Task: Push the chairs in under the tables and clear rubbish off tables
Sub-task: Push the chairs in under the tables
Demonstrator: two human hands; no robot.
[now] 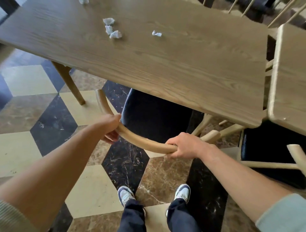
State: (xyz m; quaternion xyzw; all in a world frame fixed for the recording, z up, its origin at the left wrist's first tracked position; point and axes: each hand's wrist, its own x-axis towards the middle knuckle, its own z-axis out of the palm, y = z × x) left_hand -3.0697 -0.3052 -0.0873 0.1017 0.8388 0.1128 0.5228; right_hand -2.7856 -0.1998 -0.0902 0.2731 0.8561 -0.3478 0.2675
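A wooden chair with a curved back rail and a dark seat stands partly under the near edge of a wooden table. My left hand grips the rail's left part. My right hand grips its right part. Several crumpled white tissues lie on the far half of the tabletop, with one more tissue to their right and another tissue at the top edge.
A second table adjoins on the right, with another dark-seated chair pulled out beside me. Spindle chair backs show beyond the far edge. A table leg stands at left. My feet are on a patterned marble floor.
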